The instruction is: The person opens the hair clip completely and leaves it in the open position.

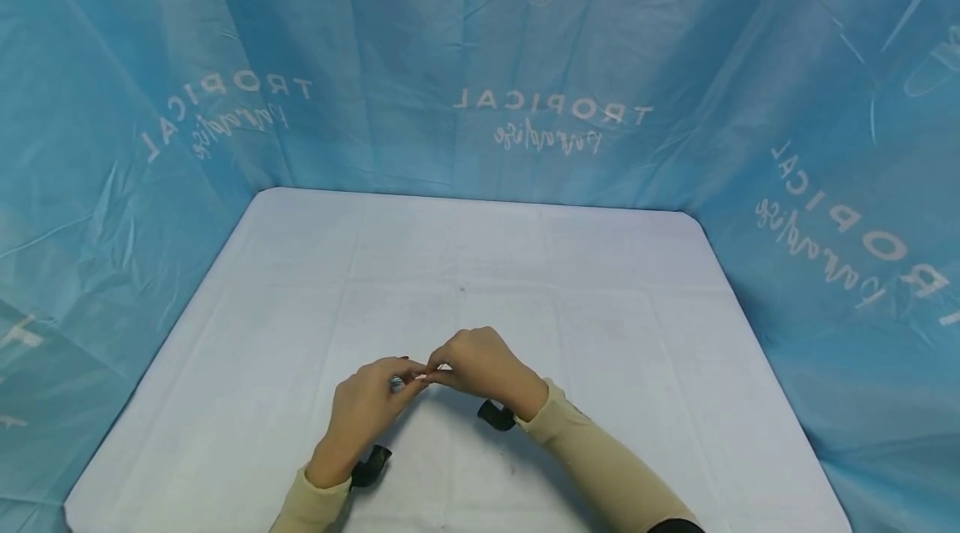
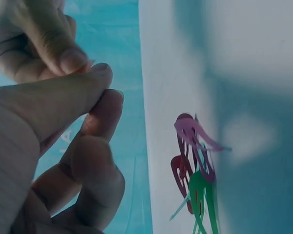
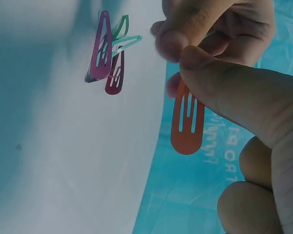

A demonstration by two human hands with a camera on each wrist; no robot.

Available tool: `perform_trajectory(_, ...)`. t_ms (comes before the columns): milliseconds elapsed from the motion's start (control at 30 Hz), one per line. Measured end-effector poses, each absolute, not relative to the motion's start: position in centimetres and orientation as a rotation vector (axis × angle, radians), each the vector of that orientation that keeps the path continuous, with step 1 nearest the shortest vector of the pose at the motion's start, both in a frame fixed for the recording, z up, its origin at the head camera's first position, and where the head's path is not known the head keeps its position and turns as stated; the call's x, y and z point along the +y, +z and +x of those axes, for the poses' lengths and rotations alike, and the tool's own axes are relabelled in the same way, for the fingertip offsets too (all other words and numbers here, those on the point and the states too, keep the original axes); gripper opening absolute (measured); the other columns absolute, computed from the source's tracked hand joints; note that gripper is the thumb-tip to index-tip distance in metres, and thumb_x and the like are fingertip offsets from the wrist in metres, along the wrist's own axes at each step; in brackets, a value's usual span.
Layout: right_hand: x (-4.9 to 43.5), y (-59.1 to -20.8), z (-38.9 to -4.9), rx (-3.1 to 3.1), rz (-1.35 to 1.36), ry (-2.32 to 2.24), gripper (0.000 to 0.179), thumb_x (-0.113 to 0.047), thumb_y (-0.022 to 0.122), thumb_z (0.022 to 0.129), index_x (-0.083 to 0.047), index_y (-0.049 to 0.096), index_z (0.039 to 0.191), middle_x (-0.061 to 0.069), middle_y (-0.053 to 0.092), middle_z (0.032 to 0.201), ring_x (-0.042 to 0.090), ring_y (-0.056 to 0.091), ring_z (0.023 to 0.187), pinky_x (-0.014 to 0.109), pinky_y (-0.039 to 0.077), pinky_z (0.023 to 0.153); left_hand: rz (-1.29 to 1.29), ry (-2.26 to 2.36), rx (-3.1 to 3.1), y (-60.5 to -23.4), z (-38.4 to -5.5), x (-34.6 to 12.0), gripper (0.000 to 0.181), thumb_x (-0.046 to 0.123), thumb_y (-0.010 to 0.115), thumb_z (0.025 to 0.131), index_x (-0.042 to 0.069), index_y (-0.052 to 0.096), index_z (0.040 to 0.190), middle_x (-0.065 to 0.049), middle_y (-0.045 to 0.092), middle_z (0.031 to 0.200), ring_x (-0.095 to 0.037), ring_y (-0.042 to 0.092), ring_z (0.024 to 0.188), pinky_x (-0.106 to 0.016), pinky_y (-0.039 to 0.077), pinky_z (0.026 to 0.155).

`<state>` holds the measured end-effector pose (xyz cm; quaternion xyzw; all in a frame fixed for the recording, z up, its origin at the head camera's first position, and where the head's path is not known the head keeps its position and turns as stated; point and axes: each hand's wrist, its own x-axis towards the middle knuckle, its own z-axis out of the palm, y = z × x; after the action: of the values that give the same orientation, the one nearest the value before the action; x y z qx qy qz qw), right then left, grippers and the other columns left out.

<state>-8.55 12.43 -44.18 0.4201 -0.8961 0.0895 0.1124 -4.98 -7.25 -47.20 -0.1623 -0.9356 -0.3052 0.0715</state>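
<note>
Both hands meet fingertip to fingertip over the front middle of the table. My right hand pinches an orange snap hair clip by its narrow part, the thumb lying across it. The clip's rounded wide end sticks out below that thumb in the right wrist view. My left hand has thumb and index finger pinched together at the narrow end, which the fingers hide. Under the hands is a small heap of hair clips: a purple clip, a dark red clip, a green clip and a pale teal clip.
A white cloth-covered table with rounded corners spreads around the hands. Blue printed sheets hang at its back and both sides. Dark wrist camera mounts show below each hand.
</note>
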Motion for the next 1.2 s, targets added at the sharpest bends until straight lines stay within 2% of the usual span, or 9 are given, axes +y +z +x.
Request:
perform_trajectory(100, 12.7, -44.3, -8.6, -2.616, 1.222, 0.241, 0.017, -0.045, 0.071, 0.082, -0.030, 0.077, 0.087, -0.016, 0.070, 0.076, -0.004, 0.057, 0.056, 0.013, 0.040, 0.047, -0.475, -0.940, -2.816, -47.1, -5.0, -7.5, 0.015, 0.039, 0.076, 0.079, 0.037, 0.074, 0.094, 0.018, 0.067, 0.085, 0.005, 0.055, 0.061, -0.018, 0.038, 0.042)
perform_trajectory(200, 12.8, -44.5, -8.7, -2.603, 1.218, 0.222, 0.016, -0.045, 0.071, 0.082, -0.031, 0.077, 0.086, -0.016, 0.070, 0.075, -0.004, 0.056, 0.055, 0.013, 0.040, 0.048, -0.465, -0.961, -2.802, -47.1, -5.0, -7.7, 0.013, 0.038, 0.077, 0.079, 0.039, 0.074, 0.092, 0.017, 0.068, 0.091, 0.005, 0.056, 0.062, -0.018, 0.038, 0.044)
perform_trajectory(367, 13.1, -44.6, -9.0, -2.598, 1.212, 0.225, 0.019, -0.048, 0.068, 0.084, -0.031, 0.077, 0.086, -0.017, 0.069, 0.074, -0.004, 0.056, 0.055, 0.013, 0.039, 0.046, -0.494, -0.982, -2.751, -47.0, -5.0, -7.5, 0.010, 0.038, 0.076, 0.079, 0.041, 0.073, 0.088, 0.020, 0.067, 0.090, 0.007, 0.053, 0.059, -0.017, 0.039, 0.045)
perform_trajectory(567, 13.7, -43.8, -9.3, -2.587, 1.183, 0.316, 0.017, -0.045, 0.068, 0.085, -0.030, 0.077, 0.087, -0.017, 0.069, 0.075, -0.004, 0.056, 0.055, 0.013, 0.039, 0.047, -0.591, -1.037, -2.656, -46.8, -5.4, -7.3, 0.009, 0.034, 0.071, 0.085, 0.035, 0.070, 0.094, 0.022, 0.064, 0.088, 0.007, 0.047, 0.055, -0.017, 0.038, 0.043)
perform_trajectory(667, 14.0, -43.4, -9.4, -2.605, 1.145, 0.369, 0.021, -0.049, 0.067, 0.085, -0.030, 0.076, 0.086, -0.017, 0.068, 0.071, -0.006, 0.051, 0.052, 0.012, 0.036, 0.045, -0.614, -1.067, -2.634, -46.8, -5.6, -7.2, 0.008, 0.036, 0.066, 0.089, 0.033, 0.068, 0.096, 0.023, 0.063, 0.087, 0.006, 0.044, 0.051, -0.018, 0.036, 0.041)
perform_trajectory(833, 14.8, -43.1, -9.5, -2.692, 0.984, 0.481, 0.031, -0.059, 0.063, 0.083, -0.030, 0.075, 0.085, -0.017, 0.052, 0.051, -0.004, 0.033, 0.041, 0.015, 0.026, 0.038, -0.616, -1.100, -2.607, -46.4, -6.0, -6.9, 0.005, 0.035, 0.064, 0.091, 0.032, 0.066, 0.095, 0.022, 0.060, 0.081, 0.006, 0.043, 0.051, -0.019, 0.036, 0.041)
perform_trajectory(1000, 15.8, -42.3, -9.8, -2.666, 0.818, 0.668, 0.027, -0.056, 0.067, 0.081, -0.030, 0.076, 0.084, -0.013, 0.030, 0.040, 0.001, 0.017, 0.038, 0.020, 0.017, 0.037, -0.637, -1.072, -2.528, -44.9, -7.0, -6.4, 0.007, 0.031, 0.066, 0.090, 0.027, 0.067, 0.096, 0.015, 0.062, 0.082, 0.006, 0.045, 0.051, -0.018, 0.037, 0.041)
perform_trajectory(1200, 17.2, -40.3, -10.2, -2.501, 0.734, 0.865, 0.022, -0.048, 0.070, 0.082, -0.027, 0.076, 0.086, -0.013, 0.028, 0.043, 0.002, 0.020, 0.038, 0.022, 0.021, 0.037, -0.639, -1.011, -2.431, -41.8, -8.9, -5.1, 0.011, 0.032, 0.067, 0.089, 0.023, 0.069, 0.095, 0.010, 0.064, 0.083, 0.001, 0.045, 0.052, -0.020, 0.037, 0.042)
